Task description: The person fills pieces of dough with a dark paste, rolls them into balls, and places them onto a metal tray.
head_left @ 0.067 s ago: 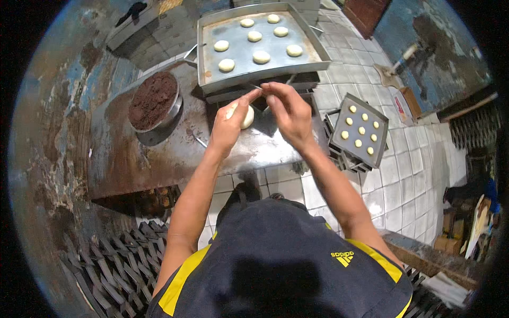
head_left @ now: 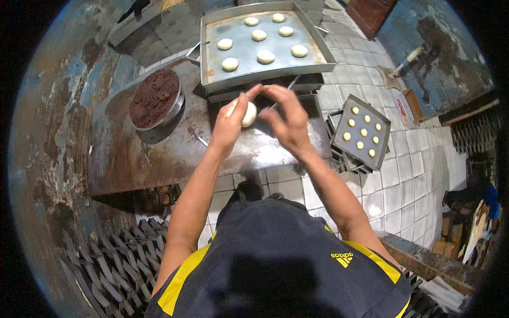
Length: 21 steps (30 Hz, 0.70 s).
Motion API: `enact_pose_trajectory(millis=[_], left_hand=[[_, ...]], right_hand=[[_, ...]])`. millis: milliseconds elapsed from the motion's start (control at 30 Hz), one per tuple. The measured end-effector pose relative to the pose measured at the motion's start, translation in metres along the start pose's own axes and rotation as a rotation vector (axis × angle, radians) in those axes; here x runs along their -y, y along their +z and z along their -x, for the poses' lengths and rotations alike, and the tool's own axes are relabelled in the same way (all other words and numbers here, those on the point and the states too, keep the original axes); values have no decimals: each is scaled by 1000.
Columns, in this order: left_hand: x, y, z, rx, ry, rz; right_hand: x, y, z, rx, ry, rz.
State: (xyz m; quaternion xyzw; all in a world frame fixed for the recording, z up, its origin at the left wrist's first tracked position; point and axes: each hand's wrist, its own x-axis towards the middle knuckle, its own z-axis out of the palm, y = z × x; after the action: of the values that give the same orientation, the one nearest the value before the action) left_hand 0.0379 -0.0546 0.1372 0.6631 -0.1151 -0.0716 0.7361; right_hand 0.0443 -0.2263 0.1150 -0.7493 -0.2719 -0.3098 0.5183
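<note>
A pale, round dough ball rests in my left hand, whose fingers curl around it above the metal table. The palm and thumb hide part of the ball. My right hand is beside it, fingers bent and thumb spread apart. Its fingertips come close to those of my left hand; whether they touch I cannot tell. A thin metal strip shows between the right thumb and fingers, but it does not look held. Just beyond my hands, a large metal baking tray carries several similar dough balls, spaced apart.
At the left of the metal table stands a metal bowl heaped with dark brown crumbly filling. A small utensil lies near my left wrist. Rightward, a smaller dark tray with several dough pieces sits low over the tiled floor.
My right hand has shifted slightly left, and its thumb has swung a little away from the fingers. The left hand still holds the dough ball. The whole view has shifted slightly.
</note>
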Motion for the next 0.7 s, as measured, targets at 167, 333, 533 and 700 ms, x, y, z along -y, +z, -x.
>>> enact_pose_trajectory(millis=[167, 333, 533, 700], left_hand=[[13, -26, -35, 34, 25, 331], [14, -86, -99, -150, 100, 28], [20, -177, -164, -460, 285, 264], [48, -251, -145, -588, 139, 109]], right_hand=[[-15, 66, -22, 71, 524, -424], [-49, 95, -94, 304, 1237, -1009], [-185, 180, -247, 468, 770, -372], [-338, 243, -296, 931, 49, 644]])
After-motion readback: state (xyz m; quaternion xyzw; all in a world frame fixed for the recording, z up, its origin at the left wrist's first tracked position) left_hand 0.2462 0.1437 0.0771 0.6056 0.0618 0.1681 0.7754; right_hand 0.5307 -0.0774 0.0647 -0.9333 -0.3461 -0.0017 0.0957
